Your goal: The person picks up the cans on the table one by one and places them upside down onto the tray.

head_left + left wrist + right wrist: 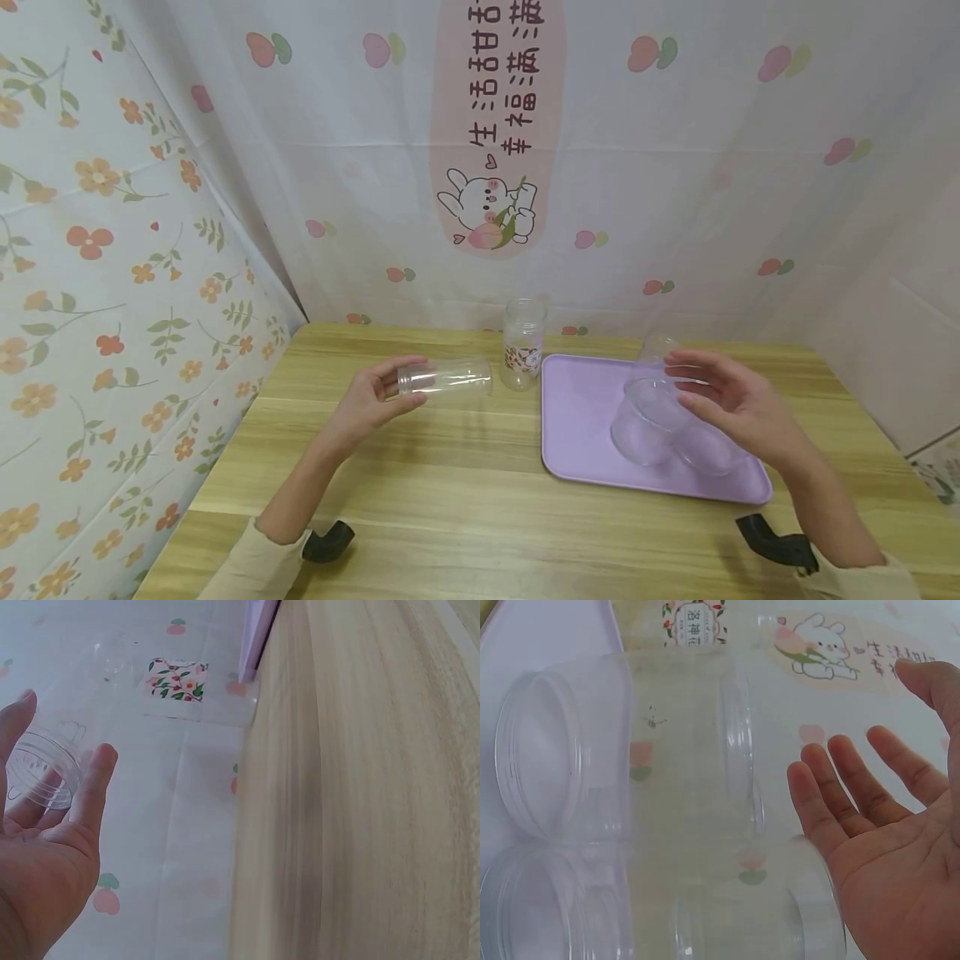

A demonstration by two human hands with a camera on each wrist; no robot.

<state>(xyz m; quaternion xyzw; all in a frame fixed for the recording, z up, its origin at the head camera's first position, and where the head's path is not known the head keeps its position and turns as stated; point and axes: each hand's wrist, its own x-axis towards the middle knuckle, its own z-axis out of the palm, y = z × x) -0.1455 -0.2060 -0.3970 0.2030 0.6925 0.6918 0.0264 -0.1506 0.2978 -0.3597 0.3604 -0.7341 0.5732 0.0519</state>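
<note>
My left hand (366, 407) holds a clear plastic jar (456, 379) on its side above the table, thumb and fingers around its threaded mouth end. In the left wrist view, that jar's ridged neck (46, 769) sits between thumb and fingers. My right hand (731, 407) is at the right, fingers apart and loosely bent, nothing in its grasp. Beside it, clear jars stand on a purple tray (577, 417): a wide jar (641, 429) in front, another jar (711, 454) partly behind the hand. The right wrist view shows a jar (675, 750) left of the spread fingers.
A clear jar with a floral label (522, 358) stands upright on the wooden table (450, 517), just left of the tray. Another clear jar (660, 346) is at the tray's back. A printed curtain (345, 167) hangs behind the table, a flowered one (112, 275) at left.
</note>
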